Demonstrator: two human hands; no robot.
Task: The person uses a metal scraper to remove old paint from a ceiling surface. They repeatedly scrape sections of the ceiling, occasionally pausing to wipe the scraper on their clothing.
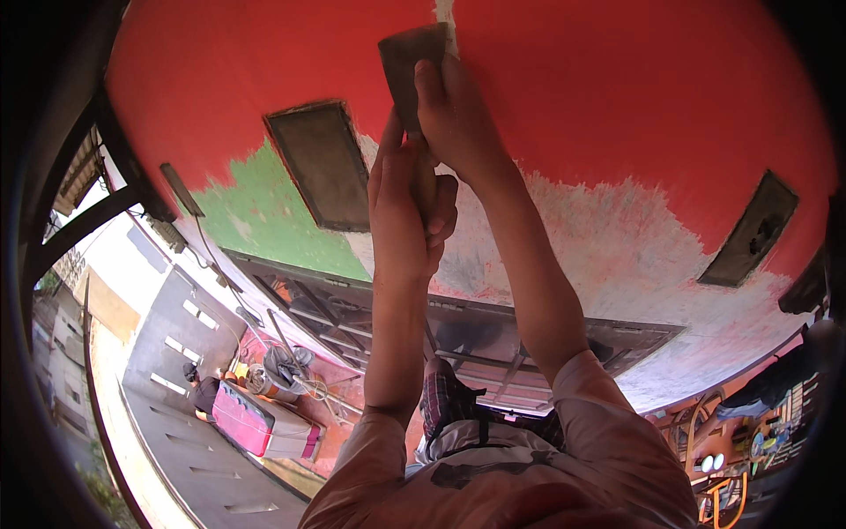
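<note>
Both my arms reach up to a wall painted red (617, 88). My left hand (397, 207) is wrapped around the handle (425, 187) of a wide-bladed scraper, its fingers curling out on the far side. Higher up, my right hand (458, 123) grips the same tool, with its thumb lying along the dark flat scraper blade (401, 75). The blade's broad end points upward, close to a narrow pale bare strip (445, 13) in the red paint. Whether its edge touches the wall I cannot tell.
Beneath the red are a bare patch (599, 229) and a green patch (273, 207). Dark framed panels (322, 167) are set into the wall, above a barred window (493, 339). At the lower left, a person (204, 392) is beside a pink-topped box (240, 421). An orange chair (731, 502) stands lower right.
</note>
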